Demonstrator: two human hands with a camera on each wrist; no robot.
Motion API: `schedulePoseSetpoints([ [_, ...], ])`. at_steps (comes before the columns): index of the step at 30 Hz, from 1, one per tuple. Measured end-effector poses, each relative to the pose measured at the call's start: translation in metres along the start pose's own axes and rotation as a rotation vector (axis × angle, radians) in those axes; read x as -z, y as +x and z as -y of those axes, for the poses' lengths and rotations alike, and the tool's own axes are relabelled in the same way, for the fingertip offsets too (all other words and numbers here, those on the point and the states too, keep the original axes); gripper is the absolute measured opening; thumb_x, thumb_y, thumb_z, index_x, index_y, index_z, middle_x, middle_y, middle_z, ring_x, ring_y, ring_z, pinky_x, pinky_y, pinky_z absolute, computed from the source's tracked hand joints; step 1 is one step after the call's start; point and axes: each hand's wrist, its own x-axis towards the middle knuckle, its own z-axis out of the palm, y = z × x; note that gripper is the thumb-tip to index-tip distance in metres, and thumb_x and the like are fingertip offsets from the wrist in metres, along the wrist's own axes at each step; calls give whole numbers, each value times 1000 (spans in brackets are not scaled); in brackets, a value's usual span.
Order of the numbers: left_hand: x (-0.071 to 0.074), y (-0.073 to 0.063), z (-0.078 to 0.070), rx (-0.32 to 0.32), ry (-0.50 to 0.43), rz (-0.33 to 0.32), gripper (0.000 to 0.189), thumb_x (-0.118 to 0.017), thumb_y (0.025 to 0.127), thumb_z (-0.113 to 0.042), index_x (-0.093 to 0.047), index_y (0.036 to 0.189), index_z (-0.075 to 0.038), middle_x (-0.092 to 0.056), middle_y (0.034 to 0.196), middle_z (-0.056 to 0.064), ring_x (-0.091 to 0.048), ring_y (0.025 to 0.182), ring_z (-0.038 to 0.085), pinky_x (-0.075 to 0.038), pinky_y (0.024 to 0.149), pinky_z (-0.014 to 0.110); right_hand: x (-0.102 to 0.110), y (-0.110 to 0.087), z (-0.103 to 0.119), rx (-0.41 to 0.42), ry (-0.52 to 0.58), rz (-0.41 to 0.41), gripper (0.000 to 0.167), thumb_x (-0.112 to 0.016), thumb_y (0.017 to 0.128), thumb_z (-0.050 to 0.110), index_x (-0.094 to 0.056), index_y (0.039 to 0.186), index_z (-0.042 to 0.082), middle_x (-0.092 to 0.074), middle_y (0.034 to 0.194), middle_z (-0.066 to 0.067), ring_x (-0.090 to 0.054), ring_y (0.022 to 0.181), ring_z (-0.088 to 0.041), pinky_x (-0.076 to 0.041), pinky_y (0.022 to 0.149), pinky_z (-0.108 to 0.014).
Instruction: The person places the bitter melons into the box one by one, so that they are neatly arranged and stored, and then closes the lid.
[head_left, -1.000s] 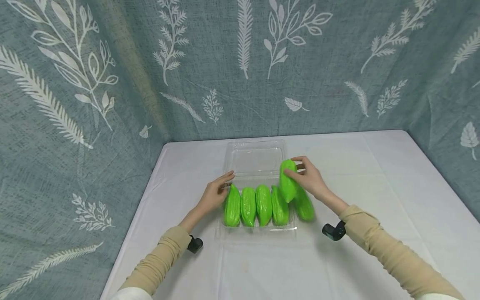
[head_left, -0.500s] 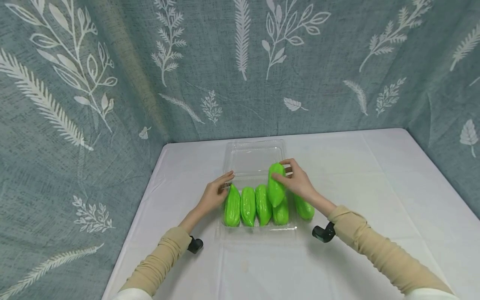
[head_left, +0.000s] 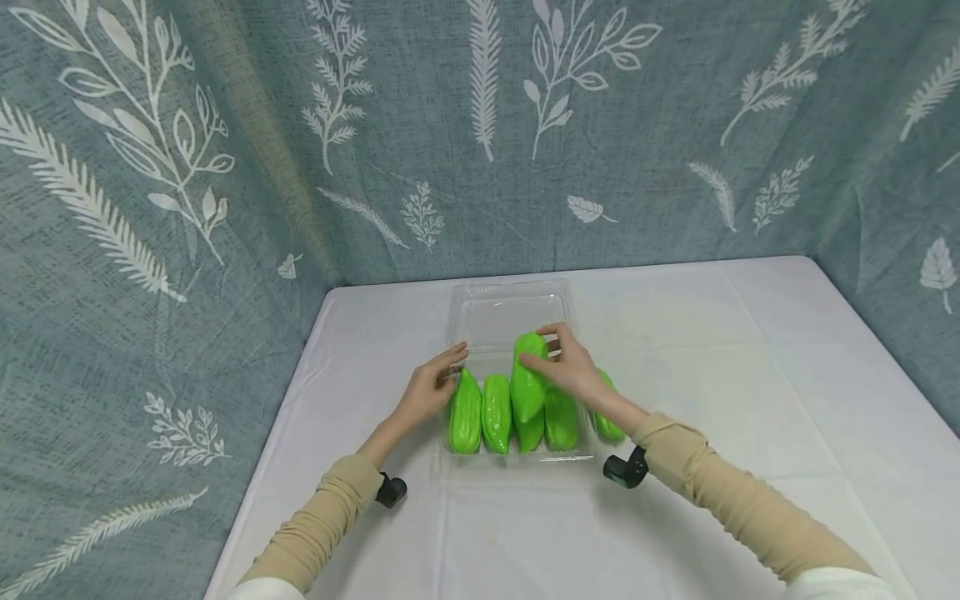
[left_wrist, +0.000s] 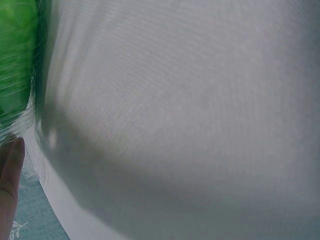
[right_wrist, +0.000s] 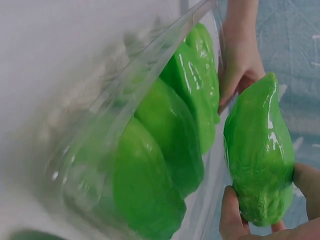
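My right hand point(head_left: 567, 364) grips a glossy green bitter melon point(right_wrist: 259, 150), thumb on one side and fingers on the other. It is held above a clear plastic box point(head_left: 577, 456), its narrow end toward the front in the head view, overlapping another bitter melon point(head_left: 529, 437) inside. Several more, such as the leftmost bitter melon point(head_left: 465, 421), lie side by side in the box. My left hand point(head_left: 427, 390) holds the box's back left corner. In the left wrist view a finger point(left_wrist: 14, 165) touches the clear plastic at that corner, beside a green melon point(left_wrist: 15, 55).
The box's lid point(head_left: 512, 317) lies folded back behind it. Another bitter melon point(head_left: 609, 423) lies on the white tablecloth point(head_left: 735, 400) right of the box, partly behind my right wrist. A patterned blue-green curtain point(head_left: 450, 100) hangs along the back and sides.
My right hand has carried the bitter melon leftward, from the box's right edge to over its middle. My left hand stays at the box's corner.
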Motion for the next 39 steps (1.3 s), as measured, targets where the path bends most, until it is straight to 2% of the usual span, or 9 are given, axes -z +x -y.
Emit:
schedulePoseSetpoints([
  [6,-1,2,-1,3,-12,3,49,-47,85,15,-51,132,5,-41,147,16,-56,120,37,-49,101,39,-7,5,4,7,-8,15,56,-64,88,32,-41,132,6,-55,122,-23,-56,108,-33,-56,81,-35],
  [13,-1,4,-2,-2,-14,-4,50,-46,83,16,-51,132,5,-42,147,16,-57,119,37,-49,101,39,-18,6,9,27,-3,35,55,-65,88,32,-43,131,6,-58,118,-21,-58,105,-30,-56,74,-31],
  [20,-1,3,-1,14,-22,12,49,-47,85,15,-50,133,4,-40,149,16,-56,120,37,-48,103,38,-31,5,10,49,2,52,53,-64,88,32,-44,130,6,-59,117,-20,-58,104,-29,-56,75,-32],
  [31,-2,4,0,5,-32,7,49,-47,85,16,-50,133,6,-41,148,15,-55,121,37,-48,103,39,-43,6,13,56,7,60,54,-65,87,32,-45,130,5,-59,117,-20,-59,103,-29,-57,74,-32],
  [39,-2,4,1,15,-43,10,49,-46,84,16,-50,132,6,-40,148,16,-55,121,38,-47,103,41,-53,4,14,105,-4,54,51,-66,88,29,-47,127,4,-61,114,-21,-61,98,-29,-57,72,-32],
])
